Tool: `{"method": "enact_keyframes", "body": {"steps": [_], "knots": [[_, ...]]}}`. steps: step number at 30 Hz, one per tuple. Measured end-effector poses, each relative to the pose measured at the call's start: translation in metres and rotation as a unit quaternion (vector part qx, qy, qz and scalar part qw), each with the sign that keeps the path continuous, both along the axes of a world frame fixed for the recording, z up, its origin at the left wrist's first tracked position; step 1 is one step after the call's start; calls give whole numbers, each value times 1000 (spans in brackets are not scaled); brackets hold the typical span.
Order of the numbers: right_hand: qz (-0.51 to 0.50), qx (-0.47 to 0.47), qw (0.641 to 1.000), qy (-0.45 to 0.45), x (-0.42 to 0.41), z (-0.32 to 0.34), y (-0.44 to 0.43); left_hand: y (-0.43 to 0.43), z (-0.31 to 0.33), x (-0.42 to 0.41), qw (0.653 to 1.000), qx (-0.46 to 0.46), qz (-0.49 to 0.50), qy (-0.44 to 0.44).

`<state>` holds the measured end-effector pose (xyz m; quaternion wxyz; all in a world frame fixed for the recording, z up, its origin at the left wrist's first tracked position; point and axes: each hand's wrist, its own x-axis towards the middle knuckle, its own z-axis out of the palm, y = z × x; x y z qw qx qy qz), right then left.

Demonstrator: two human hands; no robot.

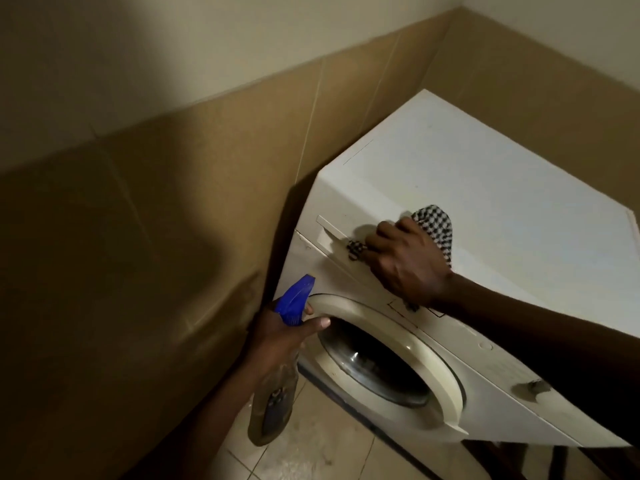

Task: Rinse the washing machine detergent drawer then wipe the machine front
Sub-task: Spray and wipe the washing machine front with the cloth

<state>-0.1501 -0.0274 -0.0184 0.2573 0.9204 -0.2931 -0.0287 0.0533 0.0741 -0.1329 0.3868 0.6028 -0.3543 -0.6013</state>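
A white front-loading washing machine (pixel 485 188) stands in a tiled corner, its round door (pixel 391 362) facing lower left. The detergent drawer (pixel 329 230) sits pushed in at the top left of the front panel. My right hand (pixel 405 261) grips a black-and-white checked cloth (pixel 436 226) and presses it against the front panel just right of the drawer. My left hand (pixel 284 334) holds a clear spray bottle (pixel 273 403) by its neck; its blue trigger head (pixel 294 299) sits beside the door's upper left rim.
Tan wall tiles (pixel 173 202) close in on the machine's left and back. Pale floor tiles (pixel 311 452) lie below the door. A dark smudge (pixel 533 388) marks the front panel at the right.
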Motion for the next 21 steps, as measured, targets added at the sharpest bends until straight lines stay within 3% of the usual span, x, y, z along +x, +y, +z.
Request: {"method": "enact_keyframes", "body": {"steps": [5,11,16,21], "knots": [[-18,-31,999,-15,44,14,-39,-6,3,-6,1000,-2,-4,-20],[-50,-18,994,-93,-1,20,-11,2,-2,-24,999,14,-25,-28],[9,0,1000,17,-36,0,16,10,-8,-41,997,16,-61,-34],[8,-13,999,50,-23,-24,23,9,-10,-59,997,-16,-72,-26]]}}
